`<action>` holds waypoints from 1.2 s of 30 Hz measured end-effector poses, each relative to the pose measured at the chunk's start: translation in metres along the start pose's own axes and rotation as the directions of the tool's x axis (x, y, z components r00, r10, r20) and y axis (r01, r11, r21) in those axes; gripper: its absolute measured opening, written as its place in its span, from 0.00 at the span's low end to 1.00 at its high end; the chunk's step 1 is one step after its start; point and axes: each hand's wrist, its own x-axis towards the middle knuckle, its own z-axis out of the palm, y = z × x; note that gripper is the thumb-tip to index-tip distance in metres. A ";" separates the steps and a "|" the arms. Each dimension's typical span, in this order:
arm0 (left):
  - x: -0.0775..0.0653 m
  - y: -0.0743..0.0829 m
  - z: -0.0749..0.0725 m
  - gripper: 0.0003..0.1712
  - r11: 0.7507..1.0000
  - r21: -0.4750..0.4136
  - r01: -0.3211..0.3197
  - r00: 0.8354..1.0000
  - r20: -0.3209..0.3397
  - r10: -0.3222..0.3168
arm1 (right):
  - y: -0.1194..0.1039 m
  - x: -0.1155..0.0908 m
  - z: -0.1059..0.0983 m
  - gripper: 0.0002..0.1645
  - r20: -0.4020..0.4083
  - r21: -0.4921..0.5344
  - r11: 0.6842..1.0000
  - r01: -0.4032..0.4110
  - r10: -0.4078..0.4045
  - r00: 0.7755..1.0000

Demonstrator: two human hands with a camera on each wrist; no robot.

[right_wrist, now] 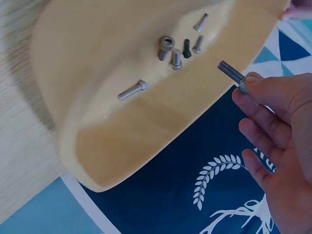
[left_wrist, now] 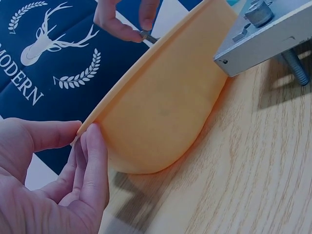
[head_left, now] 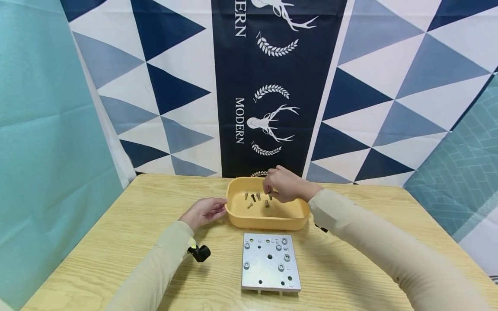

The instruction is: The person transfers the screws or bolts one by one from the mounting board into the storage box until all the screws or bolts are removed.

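My left hand [head_left: 203, 212] pinches the left rim of a yellow plastic bin [head_left: 268, 223] between thumb and fingers, as the left wrist view shows close up. Over the bin's right half, my right hand [head_left: 287, 185] holds a socket-head bolt [right_wrist: 230, 72] between thumb and index finger. The bolt's threaded end sticks out past the fingertips, while its head is mostly covered by them. Several loose bolts lie on the bin's floor, among them a black bolt [right_wrist: 186, 48] and a silver bolt [right_wrist: 132, 90] lying apart from the others.
In front of the bin stands a silver metal plate [head_left: 261, 275] with holes and several bolts set in it; bolt shanks [left_wrist: 294, 67] protrude below. The wooden table [head_left: 155, 216] meets a patterned cloth [head_left: 183, 82] behind the bin.
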 end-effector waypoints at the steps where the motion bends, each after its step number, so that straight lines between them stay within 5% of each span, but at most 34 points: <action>1: 0.000 0.000 0.000 0.02 1.000 0.000 0.000 1.000 -0.002 0.000 | 0.000 0.002 -0.001 0.09 0.004 0.004 1.000 -0.009 0.009 1.000; 11: -0.001 -0.002 -0.001 0.02 1.000 -0.006 -0.007 1.000 0.002 0.007 | 0.006 0.012 0.001 0.08 0.071 -0.003 0.997 -0.081 0.081 0.994; 36: 0.000 -0.001 0.000 0.02 1.000 -0.005 -0.003 1.000 -0.007 0.003 | 0.013 0.015 0.006 0.09 0.064 0.018 0.996 -0.083 0.081 0.995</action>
